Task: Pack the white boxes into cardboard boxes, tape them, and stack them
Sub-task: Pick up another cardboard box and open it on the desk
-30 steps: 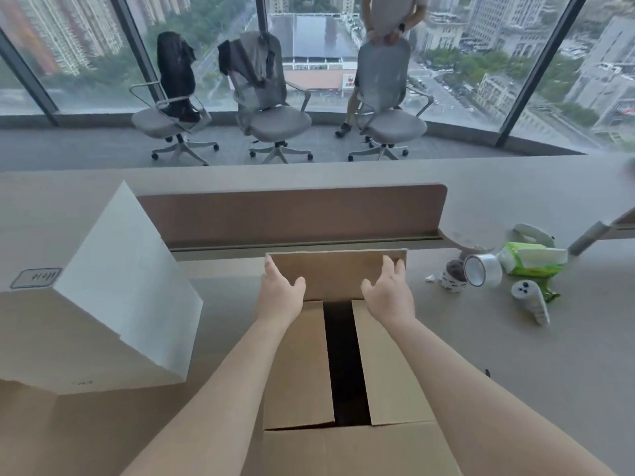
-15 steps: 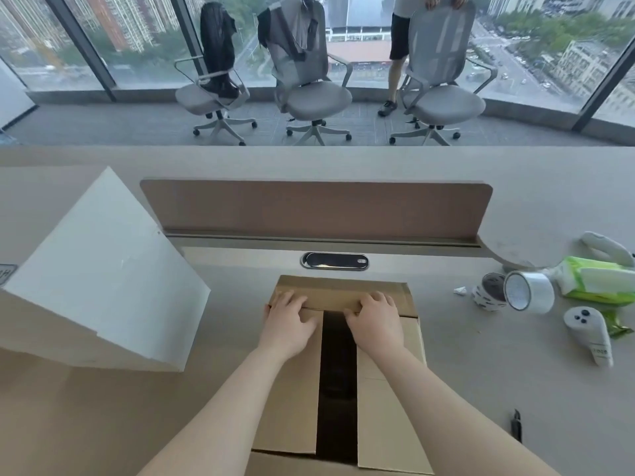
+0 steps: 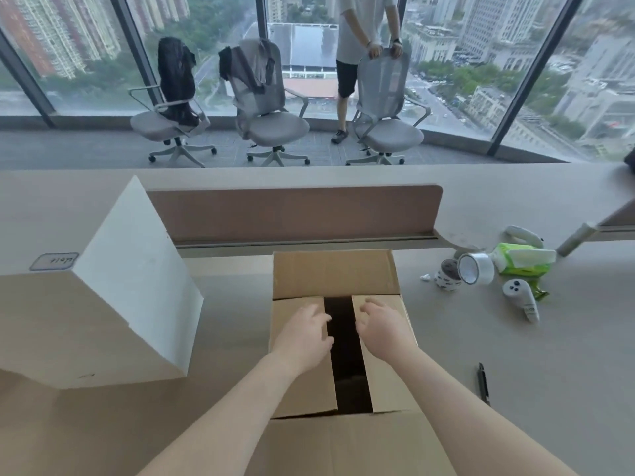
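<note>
A brown cardboard box (image 3: 336, 276) sits on the desk straight in front of me. Its two side flaps are folded down with a dark gap between them, and the far flap stands up behind them. My left hand (image 3: 304, 333) rests on the left flap with loosely spread fingers. My right hand (image 3: 385, 326) lies on the right flap the same way. Neither hand grips anything. A large white box (image 3: 137, 286) sits tilted at the left on top of a cardboard surface (image 3: 41, 324). A roll of clear tape (image 3: 476, 268) lies at the right.
Right of the box are a second dark tape roll (image 3: 447, 275), a green wipes pack (image 3: 522, 259), two white controllers (image 3: 520, 298) and a black pen (image 3: 482, 383). A brown divider panel (image 3: 292, 211) runs behind. A person stands by three office chairs at the window.
Both hands have drawn back from the far flap toward me onto the side flaps. The far flap, pressed down half a second ago, has sprung up again.
</note>
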A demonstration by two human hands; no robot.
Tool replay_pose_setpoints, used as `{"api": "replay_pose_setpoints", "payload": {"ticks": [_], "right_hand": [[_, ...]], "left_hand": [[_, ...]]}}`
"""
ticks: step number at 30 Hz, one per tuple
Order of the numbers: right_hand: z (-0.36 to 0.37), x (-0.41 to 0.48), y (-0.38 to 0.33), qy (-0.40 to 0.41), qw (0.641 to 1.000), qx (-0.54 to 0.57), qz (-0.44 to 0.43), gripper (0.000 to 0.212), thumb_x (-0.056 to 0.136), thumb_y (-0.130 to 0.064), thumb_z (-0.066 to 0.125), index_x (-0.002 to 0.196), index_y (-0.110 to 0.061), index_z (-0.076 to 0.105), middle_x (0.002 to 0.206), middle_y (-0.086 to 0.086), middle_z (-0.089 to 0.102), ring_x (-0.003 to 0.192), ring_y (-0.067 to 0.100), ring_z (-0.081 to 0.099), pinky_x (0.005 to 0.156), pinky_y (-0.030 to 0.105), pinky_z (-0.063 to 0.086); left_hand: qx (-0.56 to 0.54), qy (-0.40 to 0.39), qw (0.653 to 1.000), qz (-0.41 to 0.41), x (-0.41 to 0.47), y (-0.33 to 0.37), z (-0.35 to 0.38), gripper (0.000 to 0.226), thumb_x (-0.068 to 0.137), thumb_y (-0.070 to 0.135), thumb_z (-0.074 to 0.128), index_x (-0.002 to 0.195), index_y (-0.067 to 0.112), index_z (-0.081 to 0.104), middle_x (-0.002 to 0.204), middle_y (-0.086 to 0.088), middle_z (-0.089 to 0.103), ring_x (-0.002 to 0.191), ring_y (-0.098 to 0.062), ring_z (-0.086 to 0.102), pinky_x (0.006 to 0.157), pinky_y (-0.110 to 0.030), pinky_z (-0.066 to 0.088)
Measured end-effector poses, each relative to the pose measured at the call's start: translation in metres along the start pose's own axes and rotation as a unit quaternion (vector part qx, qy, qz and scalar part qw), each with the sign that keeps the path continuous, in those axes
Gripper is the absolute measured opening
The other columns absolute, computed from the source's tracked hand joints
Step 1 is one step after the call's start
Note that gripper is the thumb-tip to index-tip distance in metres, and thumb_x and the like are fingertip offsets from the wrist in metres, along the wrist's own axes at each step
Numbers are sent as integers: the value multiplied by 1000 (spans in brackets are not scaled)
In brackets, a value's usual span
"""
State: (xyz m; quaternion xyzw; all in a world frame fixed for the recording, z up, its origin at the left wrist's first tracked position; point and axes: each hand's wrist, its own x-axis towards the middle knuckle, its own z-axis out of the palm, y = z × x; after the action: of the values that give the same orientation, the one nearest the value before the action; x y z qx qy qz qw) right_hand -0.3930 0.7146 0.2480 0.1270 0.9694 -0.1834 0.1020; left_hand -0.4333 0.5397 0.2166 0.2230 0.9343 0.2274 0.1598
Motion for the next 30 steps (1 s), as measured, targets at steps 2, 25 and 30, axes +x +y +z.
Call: {"api": "replay_pose_setpoints", "payload": {"ticks": [2,25,30], "right_hand": [[15,-19,2,-31,999,-22,-16,41,105,-21,34,143,-14,50,155,-3,37,145,20,29,116,31,27],[-9,-83,-18,6,972,-235,-5,29,95,-26,47,118,-16,63,129,13,55,119,30,45,92,36,37],[-19,-78,-4,-5,977,-190,94,54,94,-32,51,143,-8,47,155,27,29,139,35,34,107,37,35]], "left_hand": [[43,-24,998,44,-13,-2,9,45,102,35,50,146,30,46,163,2,22,152,-19,11,122,-36,13],[258,45,964,-50,-64,58,-21,37,92,12,39,116,14,68,128,-10,59,132,-29,39,122,-47,9],[298,-14,929,-220,-72,82,-39,44,92,10,44,134,9,60,157,-32,21,150,-45,-2,123,-50,-1]]}}
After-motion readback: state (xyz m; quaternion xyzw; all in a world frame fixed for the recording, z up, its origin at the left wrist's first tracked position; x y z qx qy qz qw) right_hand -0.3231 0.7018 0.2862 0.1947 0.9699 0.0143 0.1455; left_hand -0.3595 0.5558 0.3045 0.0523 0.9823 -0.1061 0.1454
